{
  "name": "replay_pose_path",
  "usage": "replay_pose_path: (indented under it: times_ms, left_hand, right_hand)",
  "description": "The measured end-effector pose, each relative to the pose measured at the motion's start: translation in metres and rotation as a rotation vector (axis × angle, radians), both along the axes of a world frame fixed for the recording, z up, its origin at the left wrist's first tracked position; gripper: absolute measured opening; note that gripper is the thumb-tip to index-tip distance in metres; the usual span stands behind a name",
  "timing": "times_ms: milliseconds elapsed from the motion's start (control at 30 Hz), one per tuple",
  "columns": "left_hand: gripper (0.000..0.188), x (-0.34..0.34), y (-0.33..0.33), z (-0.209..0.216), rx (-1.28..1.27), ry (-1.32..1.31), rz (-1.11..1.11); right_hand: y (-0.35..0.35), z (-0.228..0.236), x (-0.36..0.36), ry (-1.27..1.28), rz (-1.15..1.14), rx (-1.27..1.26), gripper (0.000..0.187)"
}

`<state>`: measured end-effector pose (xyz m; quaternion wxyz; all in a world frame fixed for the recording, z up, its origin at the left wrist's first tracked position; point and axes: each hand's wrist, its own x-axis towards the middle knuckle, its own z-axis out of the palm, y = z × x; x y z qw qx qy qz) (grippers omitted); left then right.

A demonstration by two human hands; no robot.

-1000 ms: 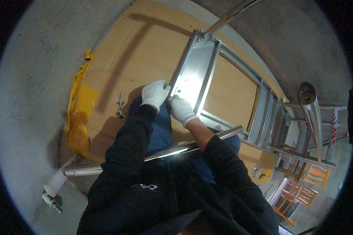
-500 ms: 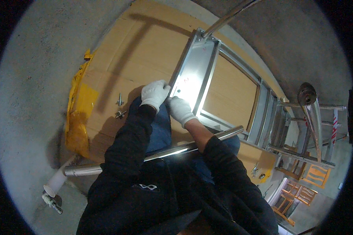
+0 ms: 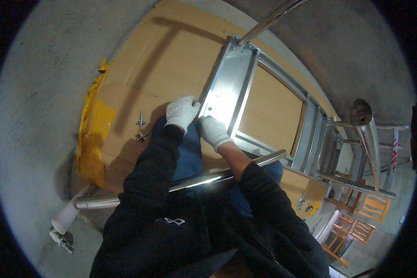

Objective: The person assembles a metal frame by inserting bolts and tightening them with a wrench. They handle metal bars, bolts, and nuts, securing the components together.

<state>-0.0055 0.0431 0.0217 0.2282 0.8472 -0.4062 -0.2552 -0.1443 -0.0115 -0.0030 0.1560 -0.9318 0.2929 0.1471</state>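
Note:
A metal frame (image 3: 242,104) with a shiny flat end panel (image 3: 227,85) lies on cardboard in front of me. My left hand (image 3: 183,111), in a white glove, is closed at the panel's left edge. Just right of it my right hand (image 3: 214,132), gloved too, has its fingers curled at the panel's near part. Whatever the fingers of either hand hold is hidden. A small dark hole or bolt head (image 3: 210,109) shows in the panel above my right hand. Below my forearms a shiny metal tube (image 3: 201,181) crosses over my legs.
Bolts (image 3: 141,118) with fittings (image 3: 142,136) lie left of my left hand on the cardboard (image 3: 162,60). More hardware (image 3: 301,200) is at lower right. An upright tube (image 3: 361,112) stands at right, another pole (image 3: 268,21) at the far corner. Wooden chairs (image 3: 374,207) stand beyond.
Almost nothing differs. Both hands stay at the panel's edge, with only a very slight shift of the right hand and of the view.

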Motion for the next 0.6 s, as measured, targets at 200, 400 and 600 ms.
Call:
replay_pose_path:
  times_ms: [200,400,600]
  left_hand:
    - [0.030,0.002,-0.001,0.006,0.052,0.021,-0.006]
    - [0.030,0.000,-0.002,0.005,0.032,0.010,-0.006]
    - [0.030,-0.001,-0.004,0.005,0.042,0.021,-0.019]
  right_hand:
    - [0.002,-0.005,0.005,-0.022,-0.002,0.013,0.016]
    - [0.001,-0.012,0.003,-0.004,0.044,-0.017,0.017]
    - [-0.003,-0.010,0.002,0.042,-0.014,0.026,0.016]
